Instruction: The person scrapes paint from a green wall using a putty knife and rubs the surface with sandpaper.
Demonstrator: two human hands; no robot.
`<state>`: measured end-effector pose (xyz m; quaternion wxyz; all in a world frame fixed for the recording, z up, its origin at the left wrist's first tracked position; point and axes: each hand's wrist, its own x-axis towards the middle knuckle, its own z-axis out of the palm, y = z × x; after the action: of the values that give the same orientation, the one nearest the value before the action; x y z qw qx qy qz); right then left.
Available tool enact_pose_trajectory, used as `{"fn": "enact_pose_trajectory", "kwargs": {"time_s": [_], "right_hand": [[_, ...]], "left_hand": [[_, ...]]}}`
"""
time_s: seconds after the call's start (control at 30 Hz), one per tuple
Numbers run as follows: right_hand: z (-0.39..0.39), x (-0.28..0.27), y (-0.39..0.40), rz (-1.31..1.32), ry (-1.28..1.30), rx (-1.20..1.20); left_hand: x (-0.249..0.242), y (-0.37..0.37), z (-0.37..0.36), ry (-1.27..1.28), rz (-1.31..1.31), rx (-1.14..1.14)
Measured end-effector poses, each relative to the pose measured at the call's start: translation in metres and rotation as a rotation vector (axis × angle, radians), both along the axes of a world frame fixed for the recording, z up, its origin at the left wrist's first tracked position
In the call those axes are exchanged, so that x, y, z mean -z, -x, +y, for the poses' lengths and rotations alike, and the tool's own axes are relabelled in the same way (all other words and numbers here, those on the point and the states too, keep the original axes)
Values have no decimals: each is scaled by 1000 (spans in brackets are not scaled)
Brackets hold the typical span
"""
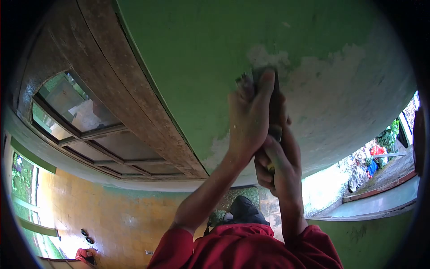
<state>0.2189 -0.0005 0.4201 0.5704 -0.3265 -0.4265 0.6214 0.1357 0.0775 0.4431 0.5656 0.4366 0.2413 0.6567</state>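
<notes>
The left hand (pixel 248 116) is clamped on the dark upper part of a scraper-like tool (pixel 275 84), its thumb laid along it; the right hand (pixel 283 166) wraps the handle (pixel 274 132) just below. The tool is up at the green wall (pixel 192 67), beside a bare greyish patch (pixel 331 89); whether its tip touches, I cannot tell

There are one bare left hand (pixel 247 117), one bare right hand (pixel 283 168), one dark flat-bladed tool (pixel 275 87) and one red cloth shirt (pixel 242 246).

Dark flat tool (pixel 275 86), probably scraper, blurred, pointing upward at green wall (pixel 188 62), patchily grey.
</notes>
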Motion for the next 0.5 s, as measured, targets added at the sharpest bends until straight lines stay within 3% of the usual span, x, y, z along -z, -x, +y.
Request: {"fn": "enact_pose_trajectory", "kwargs": {"time_s": [0.5], "right_hand": [[2,-2,-2,13,27,-20]], "left_hand": [[0,0,1,0,30,8]]}}
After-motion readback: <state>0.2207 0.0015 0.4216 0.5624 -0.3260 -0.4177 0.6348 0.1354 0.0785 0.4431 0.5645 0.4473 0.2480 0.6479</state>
